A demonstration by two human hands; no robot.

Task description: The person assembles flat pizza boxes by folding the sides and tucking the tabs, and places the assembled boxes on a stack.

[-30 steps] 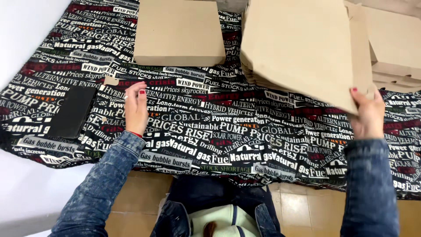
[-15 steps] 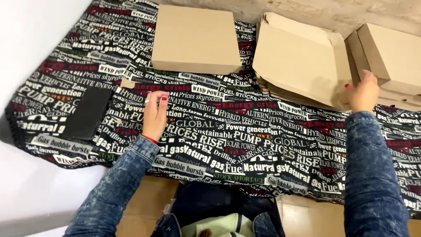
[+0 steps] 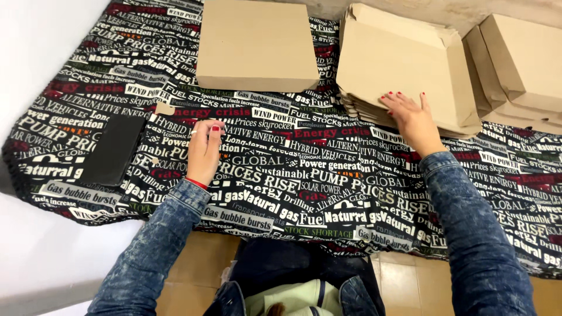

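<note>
Right hand (image 3: 413, 120) lies flat, fingers spread wide, on top of the stack of flat folded cardboard boxes (image 3: 404, 70), near the stack's front edge; palm pressing down, holding nothing. Prob. steadies the pile so the top sheet sits square w/ those under it.

Left hand (image 3: 205, 149) rests on the printed tablecloth (image 3: 304, 175), well left of the stack. Fingers curled loosely; looks like something thin pinched btw thumb & forefinger, too small to tell what.

Assembled closed cardboard box (image 3: 254, 44) sits just left of the stack, flat on the cloth. More folded boxes (image 3: 521, 64) lean just right of the stack, overlapping each other. Dark flat rectangular object (image 3: 114, 149), maybe a phone or case, far left of the stack, near the cloth's edge.

Surface: table w/ black cloth printed in white & red lettering. White wall far left; tan tiled floor (image 3: 404, 275) below the front edge. Person wears denim sleeves.
</note>
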